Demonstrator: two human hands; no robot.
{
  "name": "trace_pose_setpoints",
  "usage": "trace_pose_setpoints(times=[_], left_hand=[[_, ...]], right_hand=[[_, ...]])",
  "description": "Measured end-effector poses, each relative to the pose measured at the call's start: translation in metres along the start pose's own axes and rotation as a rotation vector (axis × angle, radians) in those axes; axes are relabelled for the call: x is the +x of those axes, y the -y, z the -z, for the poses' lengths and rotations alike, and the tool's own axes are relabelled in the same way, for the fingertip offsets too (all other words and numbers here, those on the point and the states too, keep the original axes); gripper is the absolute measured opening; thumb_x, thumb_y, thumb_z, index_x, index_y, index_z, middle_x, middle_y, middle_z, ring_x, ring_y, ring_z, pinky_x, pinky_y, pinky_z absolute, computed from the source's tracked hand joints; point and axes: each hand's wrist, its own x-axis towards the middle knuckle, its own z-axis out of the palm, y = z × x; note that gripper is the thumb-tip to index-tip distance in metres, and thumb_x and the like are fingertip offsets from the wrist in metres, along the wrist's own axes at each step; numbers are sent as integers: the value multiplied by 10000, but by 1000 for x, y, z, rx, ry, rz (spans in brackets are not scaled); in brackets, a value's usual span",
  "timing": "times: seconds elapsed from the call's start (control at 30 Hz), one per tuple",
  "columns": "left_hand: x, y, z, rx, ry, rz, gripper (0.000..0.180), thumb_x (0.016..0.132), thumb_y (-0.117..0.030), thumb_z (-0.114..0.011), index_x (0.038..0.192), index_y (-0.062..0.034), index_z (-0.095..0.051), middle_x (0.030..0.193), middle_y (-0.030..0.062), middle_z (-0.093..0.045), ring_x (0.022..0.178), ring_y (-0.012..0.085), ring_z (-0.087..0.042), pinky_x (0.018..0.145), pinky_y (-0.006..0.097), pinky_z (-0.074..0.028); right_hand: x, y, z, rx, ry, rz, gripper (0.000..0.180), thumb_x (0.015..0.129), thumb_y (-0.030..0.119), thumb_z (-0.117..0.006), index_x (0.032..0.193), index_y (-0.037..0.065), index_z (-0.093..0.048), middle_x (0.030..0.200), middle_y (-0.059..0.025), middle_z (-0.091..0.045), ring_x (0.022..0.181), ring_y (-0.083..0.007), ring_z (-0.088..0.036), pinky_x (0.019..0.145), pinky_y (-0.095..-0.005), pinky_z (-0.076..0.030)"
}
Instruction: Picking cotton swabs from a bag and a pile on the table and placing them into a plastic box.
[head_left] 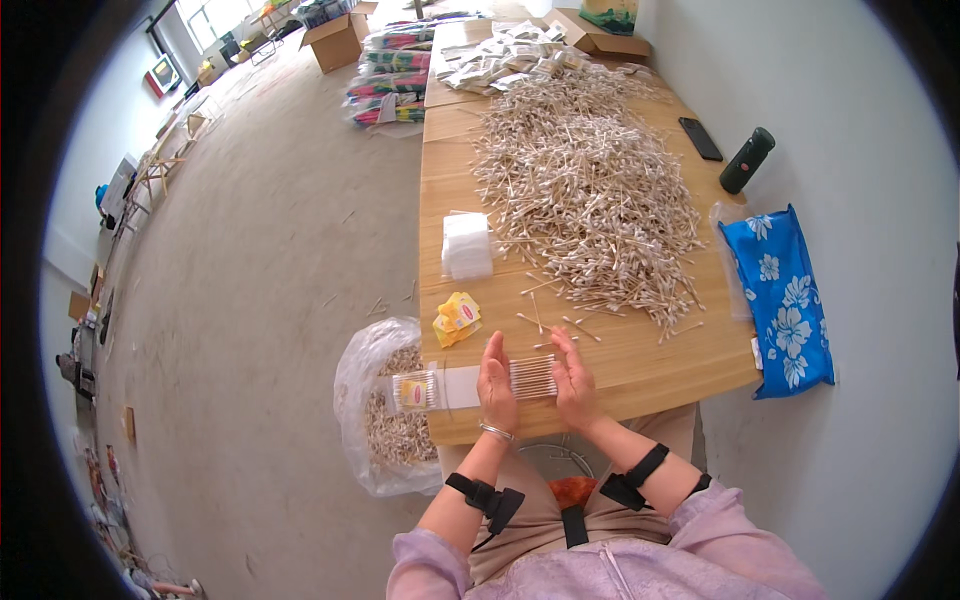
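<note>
A row of cotton swabs (pixel 532 378) lies side by side on the wooden table near its front edge. My left hand (pixel 497 388) stands on edge at the row's left end, fingers stretched out. At the right end my right hand (pixel 574 388) faces it, palm inward and fingers straight. The hands bracket the swab tips without gripping; exact contact is hard to tell. Left of my left hand lies a flat white piece (pixel 461 386), partly hidden by that hand. Beside it, at the table's left edge, is a clear packet of swabs with a yellow card (pixel 416 391).
A large heap of loose swabs (pixel 590 190) covers the table's middle. Yellow cards (pixel 458 318) and clear bags (pixel 467 246) lie along the left side. A phone (pixel 700 139), dark bottle (pixel 747 161) and blue flowered pouch (pixel 785 300) line the right. A plastic sack of swabs (pixel 350 400) stands on the floor.
</note>
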Motion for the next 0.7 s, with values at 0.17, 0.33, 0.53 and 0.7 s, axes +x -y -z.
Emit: trace_pose_setpoints(times=[0.17, 0.33, 0.53, 0.7], left_hand=[[0, -1, -3, -38, -7, 1, 662, 998, -462, -351, 1417, 48, -296, 1477, 153, -326, 1388, 232, -280, 1149, 355, -210], [1, -1, -1, -28, -9, -11, 657, 998, -455, -354, 1415, 50, -296, 1473, 159, -329, 1387, 239, -282, 1150, 359, -212], [-1, -1, -3, -86, -27, -34, 631, 1003, -423, -370, 1418, 45, -291, 1478, 150, -320, 1389, 231, -277, 1153, 350, -208], [1, -9, -6, -148, -63, -27, 610, 1011, -392, -365, 1422, 52, -284, 1486, 153, -300, 1399, 220, -252, 1151, 338, -196]], right_hand=[[-3, 2, 19, -419, -39, 237, 357, 850, 29, -508, 1204, -9, -529, 1307, -186, -481, 1276, -356, -394, 1068, -424, -317], [29, 4, 33, -812, -86, 262, 249, 772, 17, -584, 1008, 72, -645, 1029, -77, -573, 1012, -277, -507, 887, -397, -424], [48, -6, 34, -931, 46, 312, 107, 792, 77, -554, 866, 105, -627, 898, -36, -559, 933, -245, -507, 803, -374, -433], [46, 10, 11, -1037, 177, 314, 98, 807, 123, -534, 849, 112, -622, 905, -56, -567, 939, -246, -518, 790, -379, -442]])
